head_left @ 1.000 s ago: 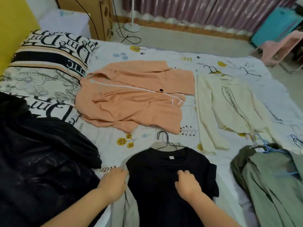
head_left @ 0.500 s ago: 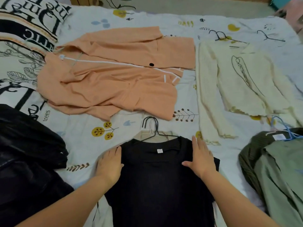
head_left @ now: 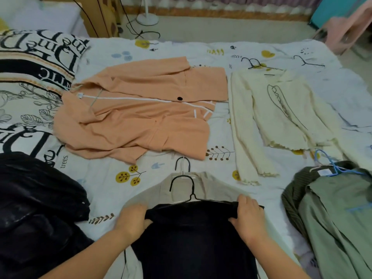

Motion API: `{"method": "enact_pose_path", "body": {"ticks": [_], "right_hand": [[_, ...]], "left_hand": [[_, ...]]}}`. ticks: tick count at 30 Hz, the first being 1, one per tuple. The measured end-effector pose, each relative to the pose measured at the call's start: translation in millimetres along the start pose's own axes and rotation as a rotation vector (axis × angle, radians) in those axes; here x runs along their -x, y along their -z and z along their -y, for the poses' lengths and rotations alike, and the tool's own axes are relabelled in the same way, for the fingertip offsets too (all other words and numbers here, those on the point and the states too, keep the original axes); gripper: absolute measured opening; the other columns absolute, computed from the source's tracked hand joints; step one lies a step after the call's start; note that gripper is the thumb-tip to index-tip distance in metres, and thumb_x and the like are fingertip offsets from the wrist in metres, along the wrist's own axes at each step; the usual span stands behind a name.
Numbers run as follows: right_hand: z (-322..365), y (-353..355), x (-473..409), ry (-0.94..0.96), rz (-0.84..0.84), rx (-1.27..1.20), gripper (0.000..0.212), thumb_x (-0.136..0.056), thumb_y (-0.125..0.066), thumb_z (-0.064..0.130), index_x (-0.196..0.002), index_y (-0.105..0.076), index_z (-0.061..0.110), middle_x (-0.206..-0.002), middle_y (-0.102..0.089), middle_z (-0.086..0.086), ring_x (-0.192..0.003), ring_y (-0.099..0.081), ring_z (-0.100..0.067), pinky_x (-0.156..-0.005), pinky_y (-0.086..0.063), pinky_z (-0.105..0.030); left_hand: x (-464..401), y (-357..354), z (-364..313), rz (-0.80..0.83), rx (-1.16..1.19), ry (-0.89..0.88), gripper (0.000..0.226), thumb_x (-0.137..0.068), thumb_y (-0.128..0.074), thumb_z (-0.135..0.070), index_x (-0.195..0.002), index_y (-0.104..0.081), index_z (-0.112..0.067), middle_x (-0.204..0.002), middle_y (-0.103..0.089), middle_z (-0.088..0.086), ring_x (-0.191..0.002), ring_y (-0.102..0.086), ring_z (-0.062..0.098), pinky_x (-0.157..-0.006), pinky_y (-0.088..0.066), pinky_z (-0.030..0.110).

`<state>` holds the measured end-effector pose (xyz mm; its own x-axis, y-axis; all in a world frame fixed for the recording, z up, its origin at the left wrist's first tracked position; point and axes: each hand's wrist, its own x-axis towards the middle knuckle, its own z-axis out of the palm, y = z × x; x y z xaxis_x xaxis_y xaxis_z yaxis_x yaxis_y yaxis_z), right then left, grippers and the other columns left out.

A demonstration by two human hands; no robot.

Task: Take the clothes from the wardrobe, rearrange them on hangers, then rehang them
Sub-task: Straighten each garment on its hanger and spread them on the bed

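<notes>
Down at the near edge of the bed (head_left: 181, 47), both hands are on the black t-shirt (head_left: 193, 238); left hand (head_left: 131, 220) grips one shoulder, right hand (head_left: 248, 216) grips the other, fingers curled into the fabric; its black hanger (head_left: 182, 190) pokes out of the collar, hook lying over a beige garment (head_left: 211, 188) underneath; further up the bed there's an orange jacket (head_left: 141, 117) spread flat, a cream cardigan (head_left: 281, 113) beside it, a green shirt (head_left: 338, 218) on a blue hanger (head_left: 330, 164) at right, dark clothes (head_left: 36, 208) piled at left.
</notes>
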<state>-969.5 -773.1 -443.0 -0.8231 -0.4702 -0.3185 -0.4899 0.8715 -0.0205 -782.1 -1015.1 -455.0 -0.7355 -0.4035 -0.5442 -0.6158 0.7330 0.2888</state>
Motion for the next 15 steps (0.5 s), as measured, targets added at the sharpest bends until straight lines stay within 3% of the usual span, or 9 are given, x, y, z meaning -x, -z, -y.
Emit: {"method": "enact_pose_path", "body": {"ticks": [5,11,15], "right_hand": [[-3.8,46.2,40.1,-0.021,-0.067,-0.146,0.027,-0.088,-0.056,0.033,-0.09,-0.03,0.023,-0.104,-0.055,0.001,-0.101,-0.051,-0.02,-0.077,-0.034,-0.031],[2.8,115.4,106.7,-0.056,-0.232,-0.231,0.01,-0.088,-0.052,0.022,-0.095,-0.053,0.015,-0.095,-0.058,-0.002,-0.096,-0.053,-0.023,-0.07,-0.033,-0.032],[8.6,159.1,169.8,-0.152,-0.356,-0.4,0.023,-0.083,-0.052,0.013,-0.105,-0.059,0.015,-0.1,-0.057,-0.002,-0.101,-0.05,-0.022,-0.086,-0.04,-0.035]], "left_hand": [[41.1,40.2,-3.6,-0.096,0.088,-0.068,0.038,-0.091,-0.048,-0.05,-0.061,-0.035,-0.03,-0.064,-0.043,-0.015,-0.063,-0.043,0.003,-0.05,-0.027,0.015],[102.2,94.7,-21.4,-0.326,0.088,-0.163,0.033,-0.093,-0.046,-0.045,-0.065,-0.043,-0.026,-0.065,-0.05,-0.011,-0.067,-0.051,0.009,-0.058,-0.036,0.024],[149.8,123.7,-35.2,-0.429,0.121,-0.25,0.031,-0.091,-0.049,-0.043,-0.073,-0.053,-0.019,-0.068,-0.055,-0.008,-0.065,-0.052,0.008,-0.056,-0.038,0.024]]}}
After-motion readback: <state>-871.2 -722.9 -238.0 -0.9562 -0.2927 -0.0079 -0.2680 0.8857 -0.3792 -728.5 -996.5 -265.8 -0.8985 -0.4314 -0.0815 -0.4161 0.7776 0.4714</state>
